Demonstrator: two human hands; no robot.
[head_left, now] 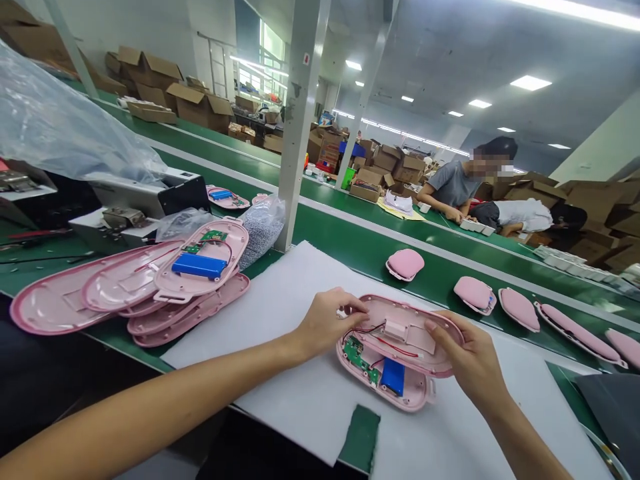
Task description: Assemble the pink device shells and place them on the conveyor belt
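Item: lower shell (415,399), far side hidden from me beneath the upper shell (435,360).
Item: blue battery (393,377), upper end covered likewise.
Item: circuit board (356,352), markings too small for me to read.
Item: right hand (470,357), some fingers concealed behind the upper shell.
Item: co-worker's head (494,159), partly blurred.
Items: clear plastic sheet (65,120), rightmost pink piece (625,347), edge-cropped.

The stacked shells (135,283) lie left of the sheet (295,407).
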